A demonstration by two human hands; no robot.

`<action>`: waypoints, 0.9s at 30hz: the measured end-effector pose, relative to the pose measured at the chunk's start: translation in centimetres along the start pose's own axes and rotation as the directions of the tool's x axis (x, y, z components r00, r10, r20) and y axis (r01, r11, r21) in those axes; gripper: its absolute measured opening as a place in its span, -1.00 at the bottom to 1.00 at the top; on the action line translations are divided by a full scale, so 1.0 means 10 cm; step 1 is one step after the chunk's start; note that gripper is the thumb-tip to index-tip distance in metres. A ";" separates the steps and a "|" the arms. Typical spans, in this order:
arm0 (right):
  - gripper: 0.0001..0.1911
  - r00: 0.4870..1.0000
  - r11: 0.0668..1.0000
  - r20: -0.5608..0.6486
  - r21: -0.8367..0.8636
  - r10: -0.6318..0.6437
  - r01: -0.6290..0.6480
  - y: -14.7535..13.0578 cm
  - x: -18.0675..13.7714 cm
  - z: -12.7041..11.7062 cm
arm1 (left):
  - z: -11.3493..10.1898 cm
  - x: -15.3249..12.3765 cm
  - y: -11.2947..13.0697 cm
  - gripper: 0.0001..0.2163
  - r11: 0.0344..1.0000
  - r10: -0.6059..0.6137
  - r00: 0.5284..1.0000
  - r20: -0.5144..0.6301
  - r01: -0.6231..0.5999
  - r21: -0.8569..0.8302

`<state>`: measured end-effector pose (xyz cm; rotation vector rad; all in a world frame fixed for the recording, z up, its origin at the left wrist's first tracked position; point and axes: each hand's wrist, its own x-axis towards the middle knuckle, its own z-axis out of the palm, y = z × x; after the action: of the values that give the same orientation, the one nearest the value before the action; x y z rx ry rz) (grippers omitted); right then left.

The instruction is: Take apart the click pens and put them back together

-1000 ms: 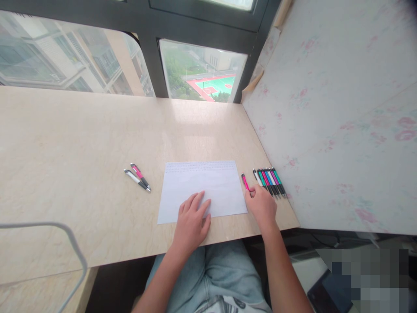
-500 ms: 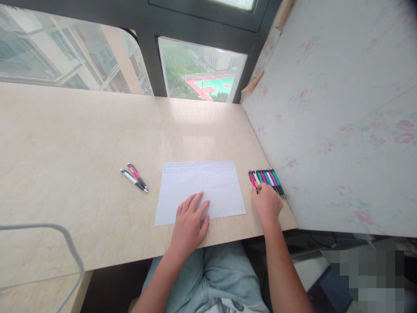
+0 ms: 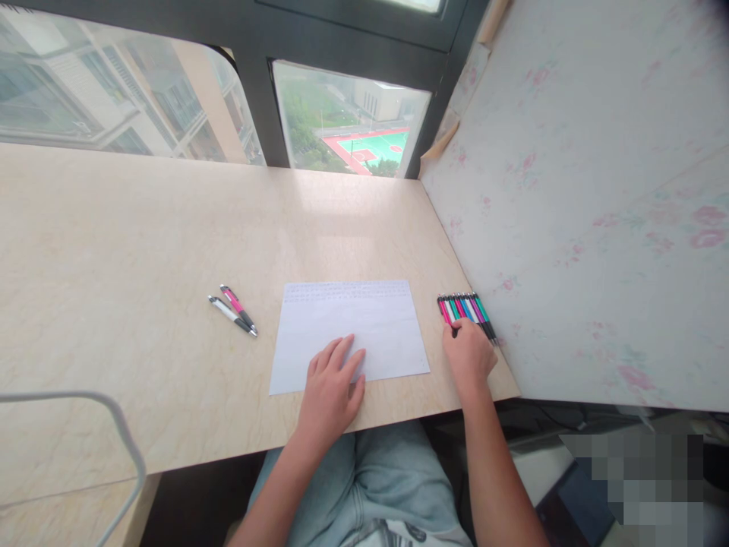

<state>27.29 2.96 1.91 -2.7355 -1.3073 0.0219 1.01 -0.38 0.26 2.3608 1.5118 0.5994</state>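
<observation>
The left hand [image 3: 331, 384] lies palm down on a sheet of paper [image 3: 387, 330], fingers loosely spread and grasping nothing, its weight probably enough to stop the sheet sliding. The paper sits near the front edge of the surface [image 3: 171, 228], squarely before the person, with small lines of writing along its far edge.

The right hand [image 3: 471, 353] is by the surface's right edge, thumb and forefinger drawn together around the lower end of a pink pen [image 3: 443, 308], the leftmost in a row of pens [image 3: 468, 306]. Holding it low would let the pen be nudged parallel to its neighbours. The row slants side by side with the clickers toward the far edge, its last pen close to the wall [image 3: 598, 190]; the wall perhaps serves as a guide.

Left of the paper, well in from the left edge, a white pen [image 3: 226, 309] and a loose pink pen [image 3: 233, 301] lie apart from the row, tips almost meeting. All look like slim plastic tubes with dark grips and shiny ends. The surface is smooth, stone-like, cream with faint veining, and reflects the window [image 3: 347, 121]; the wall carries flowered paper, peeling at its far corner.
</observation>
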 end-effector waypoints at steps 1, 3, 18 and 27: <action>-0.74 1.000 1.000 -0.002 0.001 0.001 -0.001 0.00 0.00 0.00 | 0.00 0.00 0.00 -0.67 1.000 0.000 1.000 -0.003 0.000 -0.003; -0.74 1.000 1.000 -0.007 0.008 0.000 0.000 0.00 0.00 0.00 | -0.01 0.01 0.01 -0.67 1.000 0.000 1.000 -0.009 0.000 -0.007; -0.80 0.995 0.992 -0.080 0.100 -0.065 0.072 -0.01 -0.02 -0.02 | -0.01 0.00 0.01 -0.66 0.999 -0.010 1.000 -0.010 0.009 -0.046; -0.76 0.843 0.727 -0.162 0.440 -0.513 0.527 -0.38 -0.59 0.23 | -0.03 -0.07 0.01 -0.73 0.937 -0.113 0.974 -0.195 0.039 -0.346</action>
<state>20.46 0.99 -0.20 -1.8894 -1.7444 0.2208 0.65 -1.08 0.38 2.0176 1.4372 1.0308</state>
